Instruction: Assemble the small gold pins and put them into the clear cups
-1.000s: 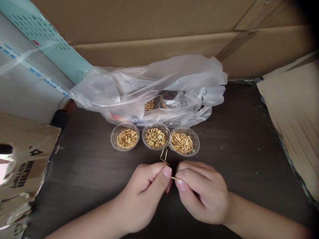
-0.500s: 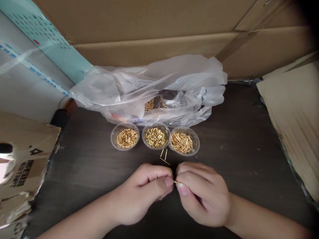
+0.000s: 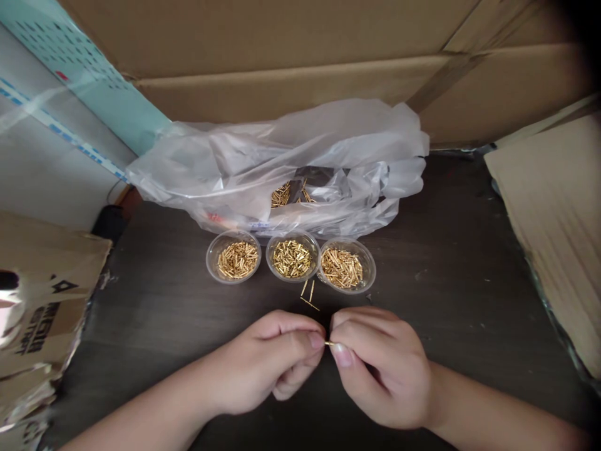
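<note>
Between my two hands runs a thin gold-coloured metal pin [image 3: 329, 343], its ends hidden by the fingers. My left hand [image 3: 282, 357] pinches its left end between thumb and forefinger. The right end is pinched by my right hand [image 3: 382, 366], thumb underneath and the other fingers curled in. Just beyond the hands, three loose gold pins [image 3: 310, 303] lie on the dark table. Behind them stand three clear round cups in a row: a left cup [image 3: 209, 266], a middle cup [image 3: 269, 263] and a right cup [image 3: 372, 275], each holding many small gold metal pieces.
A crumpled clear plastic bag [image 3: 244, 156] with more gold pins inside lies behind the cups. Cardboard [image 3: 291, 44] walls off the back, with another cardboard piece [image 3: 554, 207] at the right and a torn cardboard box [image 3: 47, 313] at the left of the table [image 3: 446, 250].
My left hand's lower fingers have uncurled slightly downward, and a little more of the pin shows between the hands. The cups, the bag and the loose pins stay in place.
</note>
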A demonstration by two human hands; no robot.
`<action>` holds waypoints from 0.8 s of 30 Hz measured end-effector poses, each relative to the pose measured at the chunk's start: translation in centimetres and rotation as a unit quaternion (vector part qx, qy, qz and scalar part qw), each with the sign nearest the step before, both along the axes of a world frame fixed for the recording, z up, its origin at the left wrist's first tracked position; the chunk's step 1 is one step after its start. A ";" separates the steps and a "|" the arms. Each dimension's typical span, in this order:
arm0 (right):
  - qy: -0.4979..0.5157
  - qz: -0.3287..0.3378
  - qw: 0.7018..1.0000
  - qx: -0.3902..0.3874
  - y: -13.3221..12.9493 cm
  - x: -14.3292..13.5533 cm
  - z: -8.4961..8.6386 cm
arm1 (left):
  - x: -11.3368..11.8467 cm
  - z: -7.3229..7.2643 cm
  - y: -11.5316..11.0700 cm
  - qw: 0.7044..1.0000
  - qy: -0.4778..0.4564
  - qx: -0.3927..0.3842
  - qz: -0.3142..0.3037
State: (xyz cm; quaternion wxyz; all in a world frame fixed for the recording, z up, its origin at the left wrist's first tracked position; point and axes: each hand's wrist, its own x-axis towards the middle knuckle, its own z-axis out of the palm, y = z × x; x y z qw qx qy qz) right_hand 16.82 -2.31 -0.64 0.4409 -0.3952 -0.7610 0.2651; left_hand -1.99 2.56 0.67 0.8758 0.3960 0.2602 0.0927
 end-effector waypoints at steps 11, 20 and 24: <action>-0.078 -0.053 0.995 0.045 -0.2 -0.1 -0.2 | 0.5 -0.4 -0.6 0.999 0.013 -0.021 0.048; -0.072 -0.038 0.996 0.032 -0.3 -0.4 -0.4 | 0.6 -0.4 -0.7 0.998 0.007 -0.017 0.057; -0.061 -0.039 0.997 0.028 -0.3 -0.4 -0.2 | 0.7 -0.3 -0.8 0.998 0.011 0.020 0.060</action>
